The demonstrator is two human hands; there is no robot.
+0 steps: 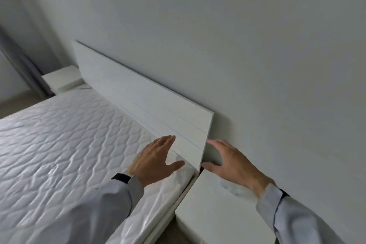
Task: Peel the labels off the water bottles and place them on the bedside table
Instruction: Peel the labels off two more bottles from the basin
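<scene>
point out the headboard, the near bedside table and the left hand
headboard point(138, 95), head view, middle of its front panel
near bedside table point(217, 210), head view, bare part of its top
left hand point(154, 160), head view, back of the hand

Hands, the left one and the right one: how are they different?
The left hand is over the corner of the mattress, while the right hand is over the near bedside table. The left hand is in front of the headboard; the right hand is past the headboard's end, by the wall. Both hands are open with straight, spread fingers, hold nothing, and come out of pale sleeves.
</scene>
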